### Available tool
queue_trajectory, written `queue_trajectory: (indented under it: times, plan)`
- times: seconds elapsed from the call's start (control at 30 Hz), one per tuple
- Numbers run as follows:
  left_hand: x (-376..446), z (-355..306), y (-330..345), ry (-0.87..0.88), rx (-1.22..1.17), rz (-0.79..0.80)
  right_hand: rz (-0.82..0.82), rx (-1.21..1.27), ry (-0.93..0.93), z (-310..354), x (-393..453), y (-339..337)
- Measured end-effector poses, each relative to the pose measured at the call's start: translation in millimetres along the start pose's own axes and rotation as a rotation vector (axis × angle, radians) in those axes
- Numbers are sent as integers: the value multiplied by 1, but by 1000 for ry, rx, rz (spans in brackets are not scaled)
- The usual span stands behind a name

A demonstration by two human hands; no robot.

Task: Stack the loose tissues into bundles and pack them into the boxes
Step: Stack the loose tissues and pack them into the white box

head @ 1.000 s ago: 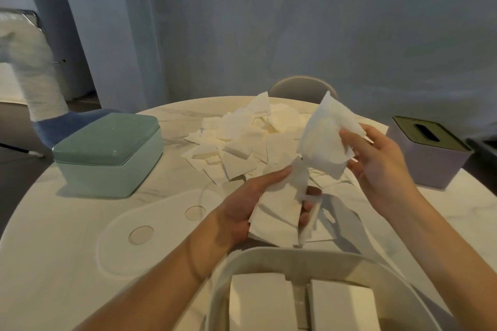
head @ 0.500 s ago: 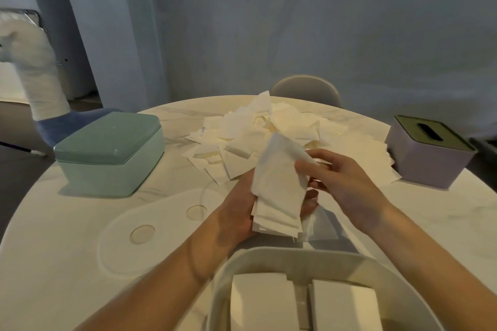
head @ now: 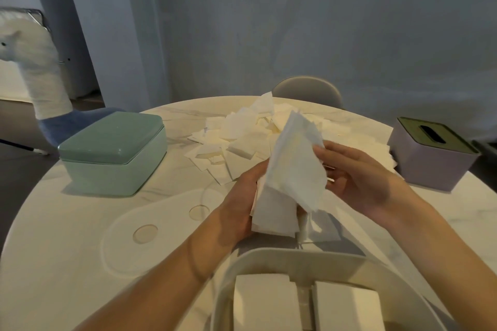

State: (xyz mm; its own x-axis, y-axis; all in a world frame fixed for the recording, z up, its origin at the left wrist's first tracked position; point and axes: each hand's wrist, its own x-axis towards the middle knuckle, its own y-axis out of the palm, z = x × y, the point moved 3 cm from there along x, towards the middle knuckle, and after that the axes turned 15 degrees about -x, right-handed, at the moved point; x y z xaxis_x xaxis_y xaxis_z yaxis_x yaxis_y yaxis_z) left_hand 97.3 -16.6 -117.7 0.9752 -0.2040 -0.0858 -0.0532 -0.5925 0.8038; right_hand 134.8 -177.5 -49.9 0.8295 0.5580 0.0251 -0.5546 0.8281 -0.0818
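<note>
My left hand (head: 240, 204) grips a small bundle of white tissues (head: 274, 215) above the table, just beyond the open white box. My right hand (head: 360, 177) holds a crumpled loose tissue (head: 297, 161) against the top of that bundle, fingers on its right edge. Behind both hands a pile of loose tissues (head: 242, 140) is spread over the far middle of the table. The open white box (head: 304, 258) at the near edge holds two stacked bundles (head: 265, 303) side by side.
A closed green box (head: 113, 148) stands at the left, a lilac tissue box with a slotted olive lid (head: 433, 156) at the right. A flat white lid with round holes (head: 150, 231) lies on the round marble table (head: 53, 236). A chair back (head: 306, 88) stands beyond it.
My right hand brought the loose tissue from up high down onto the bundle in my left hand; the tissue now stands up crumpled over the bundle's top.
</note>
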Motion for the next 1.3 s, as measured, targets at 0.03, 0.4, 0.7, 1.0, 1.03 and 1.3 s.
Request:
queue_trajectory:
  times: [0.03, 0.4, 0.7, 1.0, 1.03, 1.3]
  plan:
    - [-1, 0, 0, -8, -22, -17, -13, -55, 28, -4, 0, 1]
    - [-4, -3, 2, 6, 41, -68, -276, -779, -197, -5, 2, -13]
    - [-7, -1, 10, -70, 10, 11, -314, -741, -308, -16, 4, 10]
    - [-2, -15, -14, 58, 25, -105, 271, -1002, 26, -44, 9, -5]
    - [-2, -14, -12, 65, 27, -104, 274, -1024, 23, -45, 8, 0]
    - [-4, -23, -11, 106, -63, -131, 286, -1232, -93, -40, 4, -1]
